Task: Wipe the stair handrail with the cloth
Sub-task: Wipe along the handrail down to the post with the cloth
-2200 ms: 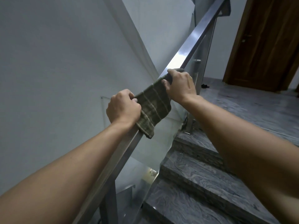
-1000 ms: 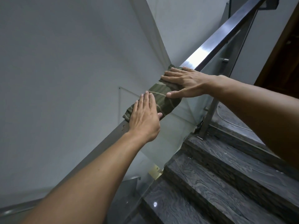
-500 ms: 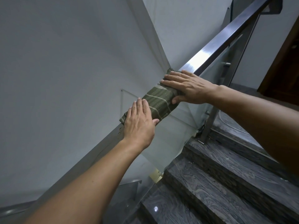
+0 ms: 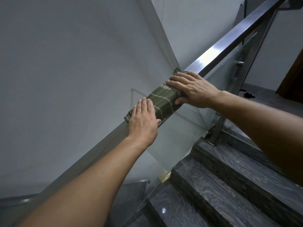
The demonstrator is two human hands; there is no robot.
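Note:
A square stainless-steel handrail climbs from lower left to upper right. A dark green cloth with pale stripes is draped over its top and wrapped down both sides. My left hand lies flat on the cloth's lower end, fingers together pointing up the rail. My right hand presses on the upper end from the right, fingers across the rail and thumb tucked under the cloth's near side. The rail beneath the cloth and my left forearm is hidden.
A glass panel hangs below the rail, held by a metal post. Dark marbled steps rise on the right to a landing with a brown wooden door. A grey wall lies beyond the rail.
My fists gripping the cloth have opened into flat palms pressing it onto the rail. Over the last half second both hands and the cloth have barely shifted.

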